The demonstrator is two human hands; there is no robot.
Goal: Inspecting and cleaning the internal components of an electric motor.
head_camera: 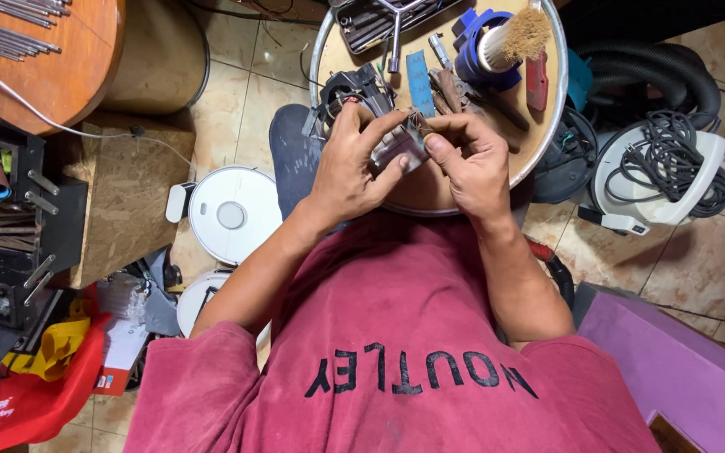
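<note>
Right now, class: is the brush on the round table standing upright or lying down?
Lying down. The brush rests on its side across a blue part on the round table, bristles pointing right.

white robot vacuum (232, 214) on tiled floor (245, 92), coiled black cable (673, 155) nearby

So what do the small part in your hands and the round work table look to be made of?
Small part, pinched by the left hand and right hand: probably grey metal, dull sheen. Round table: wood-coloured matte top with a shiny rim, likely metal.
</note>
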